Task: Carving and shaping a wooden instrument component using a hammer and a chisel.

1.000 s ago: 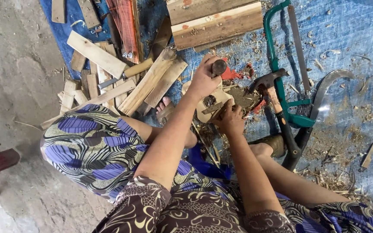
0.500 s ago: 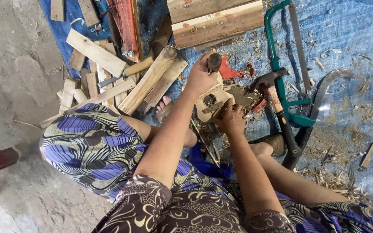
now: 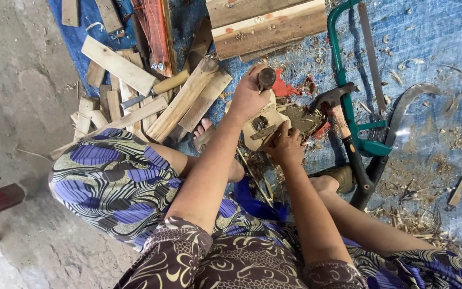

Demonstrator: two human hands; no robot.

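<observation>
Blue tarp (image 3: pixel 434 43): two hands, one mallet (image 3: pixel 266 77).

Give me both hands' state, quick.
Left hand: closed on a dark mallet.
Right hand: closed on a chisel against the wood piece.

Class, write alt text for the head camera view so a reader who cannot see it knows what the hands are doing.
Seen from above, a seated person's left hand grips a dark round-headed tool over a pale wood piece that the right hand steadies. Around them on a blue tarp lie wood offcuts, a hammer and a green-framed saw.
</observation>
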